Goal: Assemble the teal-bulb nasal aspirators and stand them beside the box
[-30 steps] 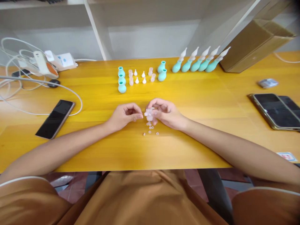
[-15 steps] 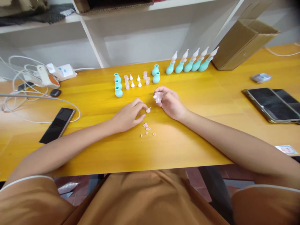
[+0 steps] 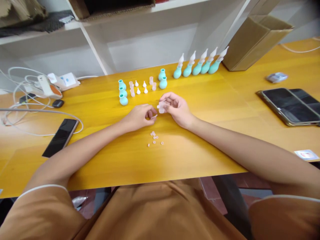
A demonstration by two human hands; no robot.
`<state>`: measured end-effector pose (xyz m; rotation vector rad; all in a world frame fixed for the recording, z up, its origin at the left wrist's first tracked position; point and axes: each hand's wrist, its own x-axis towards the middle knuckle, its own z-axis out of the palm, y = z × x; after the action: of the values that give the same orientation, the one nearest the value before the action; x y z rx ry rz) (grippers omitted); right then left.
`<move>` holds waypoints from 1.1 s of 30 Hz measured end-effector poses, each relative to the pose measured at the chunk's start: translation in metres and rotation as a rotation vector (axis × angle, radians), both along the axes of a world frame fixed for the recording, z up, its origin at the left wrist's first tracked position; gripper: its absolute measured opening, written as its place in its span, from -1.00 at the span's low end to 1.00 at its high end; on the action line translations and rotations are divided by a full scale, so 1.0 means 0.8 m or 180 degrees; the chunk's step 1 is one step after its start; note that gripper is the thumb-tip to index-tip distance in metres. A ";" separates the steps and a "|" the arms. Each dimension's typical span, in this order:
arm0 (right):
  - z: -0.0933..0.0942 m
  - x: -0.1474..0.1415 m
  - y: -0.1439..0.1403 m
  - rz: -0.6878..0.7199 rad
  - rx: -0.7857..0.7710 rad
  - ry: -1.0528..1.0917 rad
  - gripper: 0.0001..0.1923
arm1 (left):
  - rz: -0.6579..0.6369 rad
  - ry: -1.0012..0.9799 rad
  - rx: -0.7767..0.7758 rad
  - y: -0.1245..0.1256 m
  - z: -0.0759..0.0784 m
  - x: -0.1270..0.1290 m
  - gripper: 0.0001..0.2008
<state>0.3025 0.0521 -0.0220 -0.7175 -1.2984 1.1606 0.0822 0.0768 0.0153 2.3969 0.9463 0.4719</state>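
Observation:
My left hand [image 3: 141, 116] is closed, pinching a small white nozzle tip [image 3: 154, 116] between thumb and fingers. Close on its right, my right hand [image 3: 177, 109] grips a translucent pinkish plastic connector [image 3: 162, 107], partly covered by the fingers. Several tiny pink rings [image 3: 154, 137] lie on the table below the hands. Beyond them stand white nozzle tips [image 3: 138, 91] and pinkish cups [image 3: 132, 92], with open-necked turquoise bulbs [image 3: 123, 100] at the left and two more turquoise bulbs [image 3: 163, 82] at the right. Several assembled bulbs with white tips [image 3: 177, 71] stand in a row at the back.
A cardboard box [image 3: 250, 46] stands at the back right. Phones [image 3: 290, 106] and a small clear packet [image 3: 277, 77] lie on the right, with a card [image 3: 306, 154] near the edge. At left are another phone [image 3: 60, 137], tangled white cables [image 3: 27, 78] and a power strip [image 3: 63, 80].
My left hand has lifted the white nozzle tip off the table in a pinch. My right hand has brought the connector closer to it. The camera view has shifted slightly.

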 end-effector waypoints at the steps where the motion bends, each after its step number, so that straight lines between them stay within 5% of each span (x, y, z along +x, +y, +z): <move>1: 0.000 -0.001 -0.002 0.0028 0.0066 -0.0083 -0.52 | -0.0087 -0.0009 0.0031 -0.002 0.001 -0.006 -0.83; 6: 0.003 -0.008 -0.013 0.0216 0.0275 -0.0510 -0.53 | 0.0204 -0.0671 -0.0229 -0.008 -0.003 -0.036 -0.86; 10: 0.005 -0.015 -0.024 0.0015 0.0398 -0.0992 -0.63 | 0.0760 -0.1891 -0.0972 -0.010 -0.017 -0.047 -0.59; 13: 0.003 -0.018 -0.028 -0.0255 0.0749 -0.1371 -0.67 | 0.0816 -0.2301 -0.1311 -0.015 -0.023 -0.046 -0.48; 21: 0.005 -0.018 -0.034 -0.0144 0.1613 -0.2017 -0.63 | 0.0368 -0.2180 -0.1453 -0.025 -0.020 -0.039 -0.56; 25: 0.008 -0.017 -0.038 -0.0449 0.2053 -0.2529 -0.63 | 0.0243 -0.2182 -0.1444 -0.024 -0.024 -0.039 -0.58; 33: 0.003 -0.014 -0.037 -0.0756 0.2166 -0.2866 -0.53 | 0.0210 -0.2129 -0.1464 -0.022 -0.026 -0.037 -0.58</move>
<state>0.2914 0.0223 -0.0198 -0.8645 -2.1228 0.1037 0.0522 0.0589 -0.0058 1.6294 0.7215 0.8966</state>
